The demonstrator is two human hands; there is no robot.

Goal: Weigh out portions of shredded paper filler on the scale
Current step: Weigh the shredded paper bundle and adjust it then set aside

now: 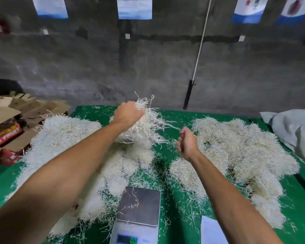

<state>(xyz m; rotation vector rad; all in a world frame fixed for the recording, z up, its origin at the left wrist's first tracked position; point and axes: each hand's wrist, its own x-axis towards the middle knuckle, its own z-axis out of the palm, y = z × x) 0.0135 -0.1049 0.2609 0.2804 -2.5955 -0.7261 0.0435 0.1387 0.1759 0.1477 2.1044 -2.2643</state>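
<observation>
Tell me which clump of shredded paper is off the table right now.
The clump gripped in the left hand, raised above the green table; the others lie on it.

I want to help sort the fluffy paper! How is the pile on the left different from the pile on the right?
The left pile looks whiter and smoother, packed into one big mound beside the cardboard. The right pile looks more yellowish and lumpier, broken into several clumps. The left hand holds a bunch of paper near the left pile, while the right hand is curled by the right pile. Both piles are shredded paper on the green table.
</observation>
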